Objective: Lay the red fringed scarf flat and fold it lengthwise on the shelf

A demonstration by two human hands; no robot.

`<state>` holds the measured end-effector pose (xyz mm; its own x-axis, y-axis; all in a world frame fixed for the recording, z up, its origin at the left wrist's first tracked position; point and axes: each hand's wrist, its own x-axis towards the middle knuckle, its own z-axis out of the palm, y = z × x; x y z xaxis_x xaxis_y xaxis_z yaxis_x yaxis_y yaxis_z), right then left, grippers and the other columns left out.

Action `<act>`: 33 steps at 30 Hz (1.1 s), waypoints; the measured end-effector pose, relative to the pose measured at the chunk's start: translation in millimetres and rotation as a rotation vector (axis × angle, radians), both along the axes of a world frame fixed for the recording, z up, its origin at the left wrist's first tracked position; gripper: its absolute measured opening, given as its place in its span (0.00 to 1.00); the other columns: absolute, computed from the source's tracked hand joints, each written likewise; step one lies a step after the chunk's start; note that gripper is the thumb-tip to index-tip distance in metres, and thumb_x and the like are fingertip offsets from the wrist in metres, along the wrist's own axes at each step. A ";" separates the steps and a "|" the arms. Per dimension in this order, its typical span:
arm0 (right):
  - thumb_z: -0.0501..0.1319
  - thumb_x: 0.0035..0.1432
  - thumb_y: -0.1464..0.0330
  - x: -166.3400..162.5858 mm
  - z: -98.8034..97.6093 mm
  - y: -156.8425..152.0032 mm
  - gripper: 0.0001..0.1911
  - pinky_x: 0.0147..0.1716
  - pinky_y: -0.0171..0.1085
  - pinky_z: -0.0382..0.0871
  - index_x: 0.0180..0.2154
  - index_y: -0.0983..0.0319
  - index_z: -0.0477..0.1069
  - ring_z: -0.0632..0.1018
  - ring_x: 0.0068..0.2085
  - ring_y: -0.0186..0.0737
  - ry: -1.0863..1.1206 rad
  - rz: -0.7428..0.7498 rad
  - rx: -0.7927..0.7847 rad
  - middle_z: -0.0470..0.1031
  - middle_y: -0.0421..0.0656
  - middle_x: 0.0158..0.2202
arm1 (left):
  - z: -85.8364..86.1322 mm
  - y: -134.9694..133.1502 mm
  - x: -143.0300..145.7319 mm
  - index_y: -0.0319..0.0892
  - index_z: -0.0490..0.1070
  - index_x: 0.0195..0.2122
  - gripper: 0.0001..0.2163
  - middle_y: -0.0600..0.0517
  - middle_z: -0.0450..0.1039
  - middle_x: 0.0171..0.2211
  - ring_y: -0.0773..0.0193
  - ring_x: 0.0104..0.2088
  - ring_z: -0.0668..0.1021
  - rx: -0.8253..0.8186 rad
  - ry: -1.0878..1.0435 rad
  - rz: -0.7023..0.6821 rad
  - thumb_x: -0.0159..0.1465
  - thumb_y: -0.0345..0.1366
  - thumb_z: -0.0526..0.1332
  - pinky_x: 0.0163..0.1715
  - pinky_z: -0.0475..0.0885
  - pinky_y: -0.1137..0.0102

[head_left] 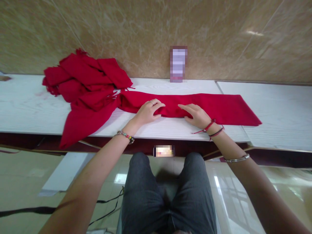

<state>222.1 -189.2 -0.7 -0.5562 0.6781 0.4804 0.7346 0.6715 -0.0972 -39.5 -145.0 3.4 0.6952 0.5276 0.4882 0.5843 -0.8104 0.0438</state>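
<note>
A long red scarf lies stretched across the white table, its right end flat and squared. My left hand rests on the scarf's near edge with the fingers curled over the cloth and a ring on one finger. My right hand lies flat on the scarf just to the right, fingers stretched toward the left hand. The cloth between the two hands is slightly bunched. To the left, the red cloth runs into a heap of crumpled red scarves with fringe showing.
One red end hangs over the table's front edge at the left. A small upright card stands against the marble wall behind the scarf. A second white tabletop adjoins on the right. My knees sit below the table edge, cables on the floor.
</note>
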 end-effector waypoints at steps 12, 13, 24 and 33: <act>0.48 0.62 0.71 -6.3 3.0 -2.0 0.18 0.32 0.35 0.64 0.48 0.62 0.71 0.74 0.30 0.38 -0.136 -0.200 0.116 0.76 0.45 0.31 | -1.2 -2.0 5.6 0.39 0.65 0.54 0.19 0.45 0.74 0.45 0.58 0.46 0.76 0.063 0.193 0.038 0.60 0.28 0.58 0.46 0.68 0.65; 0.49 0.62 0.70 -6.0 2.5 -2.1 0.17 0.32 0.35 0.65 0.48 0.62 0.71 0.74 0.32 0.38 -0.136 -0.179 0.109 0.77 0.45 0.32 | -1.4 -1.7 6.0 0.39 0.65 0.54 0.20 0.45 0.75 0.44 0.58 0.46 0.76 0.074 0.204 0.055 0.60 0.26 0.57 0.46 0.69 0.65; 0.53 0.53 0.77 -6.5 4.8 0.4 0.20 0.40 0.39 0.65 0.48 0.64 0.70 0.73 0.41 0.43 -0.175 -0.112 0.069 0.75 0.49 0.40 | -6.3 6.3 8.5 0.39 0.69 0.50 0.15 0.46 0.77 0.39 0.61 0.39 0.78 0.159 0.170 0.114 0.64 0.27 0.52 0.40 0.69 0.67; 0.51 0.59 0.74 -8.4 19.5 12.5 0.11 0.28 0.36 0.58 0.36 0.64 0.72 0.74 0.32 0.40 -0.287 -0.312 -0.043 0.77 0.48 0.34 | 9.9 10.0 18.5 0.39 0.72 0.45 0.12 0.46 0.74 0.39 0.63 0.36 0.77 0.170 0.326 0.020 0.62 0.27 0.53 0.35 0.68 0.70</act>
<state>213.7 -176.7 18.8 -0.4280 0.8513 0.3033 0.9034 0.4122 0.1178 -21.0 -135.0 13.3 0.8190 0.4731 0.3247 0.5613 -0.7781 -0.2821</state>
